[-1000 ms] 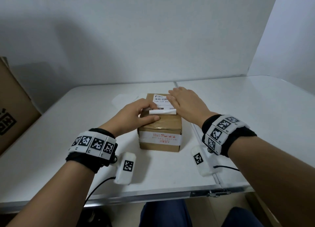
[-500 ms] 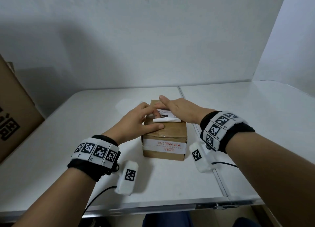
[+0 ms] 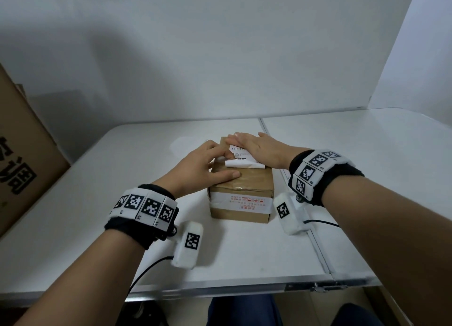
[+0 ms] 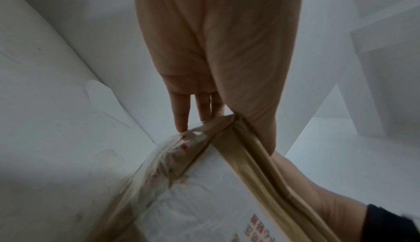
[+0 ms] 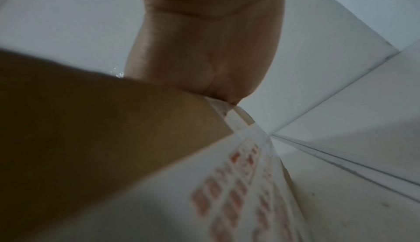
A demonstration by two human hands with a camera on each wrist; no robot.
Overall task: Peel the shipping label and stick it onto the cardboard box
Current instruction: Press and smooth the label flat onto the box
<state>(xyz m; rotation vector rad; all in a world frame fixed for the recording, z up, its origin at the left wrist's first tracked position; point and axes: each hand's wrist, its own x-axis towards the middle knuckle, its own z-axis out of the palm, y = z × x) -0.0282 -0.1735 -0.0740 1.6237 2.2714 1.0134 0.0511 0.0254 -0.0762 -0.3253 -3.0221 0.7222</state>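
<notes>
A small brown cardboard box (image 3: 241, 191) with white printed tape stands mid-table. The white shipping label (image 3: 244, 163) lies on its top, and its near edge curls up. My right hand (image 3: 256, 146) lies flat on the label's far part, fingers straight and pointing left. My left hand (image 3: 203, 165) rests on the box's left top edge, thumb straight along the top and fingertips by the label's left edge. In the left wrist view, straight fingers (image 4: 181, 116) touch the box (image 4: 204, 201) at its edge. The right wrist view shows the palm (image 5: 204, 48) against the box (image 5: 90, 120).
A big brown carton (image 3: 22, 159) stands at the table's left edge. A pale backing sheet (image 3: 181, 142) lies on the white table (image 3: 110, 179) behind the box. A seam (image 3: 315, 242) splits the tabletop right of the box. Walls close the back and right.
My right hand has slid leftward across the label's far part and now covers more of it. The left hand has stayed on the box's left edge.
</notes>
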